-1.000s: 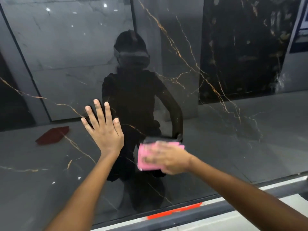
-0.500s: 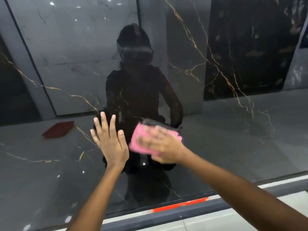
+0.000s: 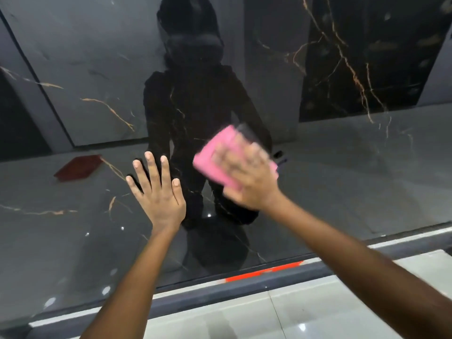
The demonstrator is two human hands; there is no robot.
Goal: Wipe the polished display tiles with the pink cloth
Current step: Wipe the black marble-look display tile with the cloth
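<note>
Pink cloth (image 3: 215, 159) now higher, rightward under right hand (image 3: 247, 177).

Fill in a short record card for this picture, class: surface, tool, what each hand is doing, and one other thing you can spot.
surface: polished dark tile with gold veins, reflecting the person
tool: pink cloth, folded, flat against the tile
right hand: presses the cloth to the tile, blurred
left hand: fingers straight and spread, flat on the tile beside the cloth
other: orange strip along the tile's lower edge
</note>
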